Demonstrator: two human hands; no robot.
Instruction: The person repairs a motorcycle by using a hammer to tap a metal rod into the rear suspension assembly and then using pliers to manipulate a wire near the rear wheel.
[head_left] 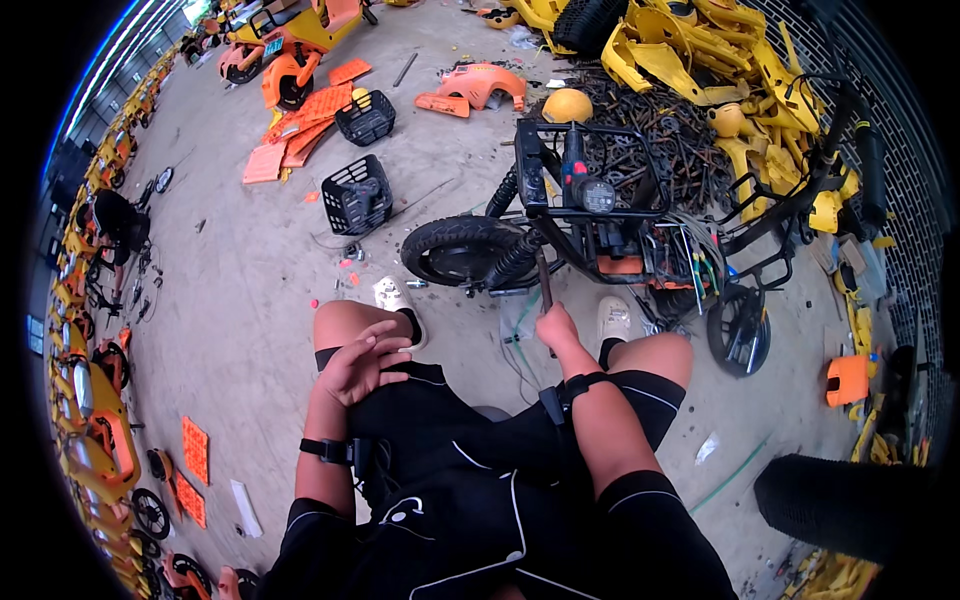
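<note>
Concrete floor (250, 300) bears black baskets (356, 195), orange panels (300, 130), scooter frame (600, 230)

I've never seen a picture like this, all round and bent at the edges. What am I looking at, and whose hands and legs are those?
There is no machine here: a person wears a wide fisheye camera on the head, looking down, which bends straight lines near the rim. The knees, black shorts and forearms are the wearer's own, seated on a concrete floor. The left hand rests on the left knee, holding nothing. The right hand grips a thin dark tool that points up toward a stripped black scooter frame. A red and black power drill sits on that frame. Round about lie black baskets, orange panels and a heap of yellow body parts.
</note>
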